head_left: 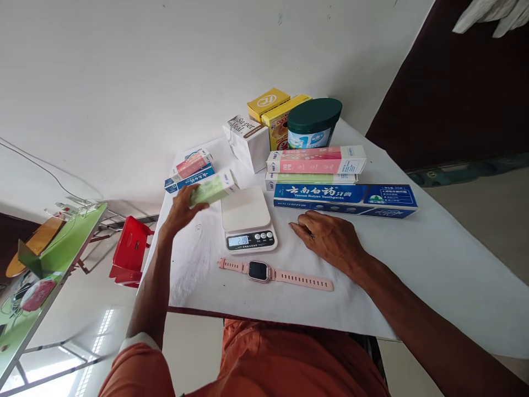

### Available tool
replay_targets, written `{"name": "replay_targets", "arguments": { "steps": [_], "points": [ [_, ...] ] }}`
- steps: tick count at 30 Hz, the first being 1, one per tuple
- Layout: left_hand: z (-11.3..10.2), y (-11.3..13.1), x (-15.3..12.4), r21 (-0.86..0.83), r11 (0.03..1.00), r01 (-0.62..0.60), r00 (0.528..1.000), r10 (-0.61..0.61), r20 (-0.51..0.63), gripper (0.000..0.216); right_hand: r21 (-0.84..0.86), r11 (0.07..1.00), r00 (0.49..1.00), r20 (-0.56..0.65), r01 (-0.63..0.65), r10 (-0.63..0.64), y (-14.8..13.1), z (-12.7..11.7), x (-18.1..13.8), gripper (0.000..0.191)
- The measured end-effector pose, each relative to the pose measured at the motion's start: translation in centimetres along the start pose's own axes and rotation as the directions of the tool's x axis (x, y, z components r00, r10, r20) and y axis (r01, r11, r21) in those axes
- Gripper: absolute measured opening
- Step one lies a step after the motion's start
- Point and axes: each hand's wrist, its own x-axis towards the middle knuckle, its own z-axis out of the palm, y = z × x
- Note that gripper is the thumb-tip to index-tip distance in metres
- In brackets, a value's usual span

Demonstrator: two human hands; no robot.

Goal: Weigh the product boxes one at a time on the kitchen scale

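My left hand point(180, 208) grips a green-and-white toothpaste box point(210, 188), thumb on the near side. The box is tilted, its white end beside the upper left corner of the white kitchen scale point(245, 212); I cannot tell if they touch. Digits show on the scale's lit display. My right hand point(326, 237) rests on the table with fingers curled, nothing visible in them. Just beyond it lies a long blue toothpaste box point(345, 199). A pink-strapped smartwatch point(258, 271) lies flat in front of the scale.
Behind the blue box are a pink box point(314, 160) and another green box point(312, 178). Farther back stand a green-lidded tub point(314, 118), yellow boxes point(268, 102) and a white carton point(249, 144). Small boxes point(194, 165) lie at left. A red chair point(131, 248) stands beyond the table's left edge.
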Motion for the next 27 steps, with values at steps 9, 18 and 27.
{"name": "replay_targets", "arguments": {
  "steps": [9, 18, 27],
  "points": [
    [2.4, -6.9, 5.2, 0.269, 0.936, 0.227, 0.969, -0.190, -0.157, 0.061, 0.005, 1.000, 1.000, 0.010, -0.017, 0.017, -0.1, 0.0, 0.2, 0.049],
    [2.4, -5.9, 6.2, 0.308, 0.921, 0.237, 0.963, -0.180, -0.203, 0.061, -0.013, 0.997, 0.994, 0.074, -0.077, 0.078, -0.4, -0.4, 0.4, 0.042],
    [2.7, 11.7, 6.4, 0.042, 0.915, -0.401, 0.916, 0.402, -0.008, 0.035, -0.033, 0.993, 0.978, 0.171, -0.115, 0.119, -1.1, -1.6, 0.9, 0.041]
  ]
}}
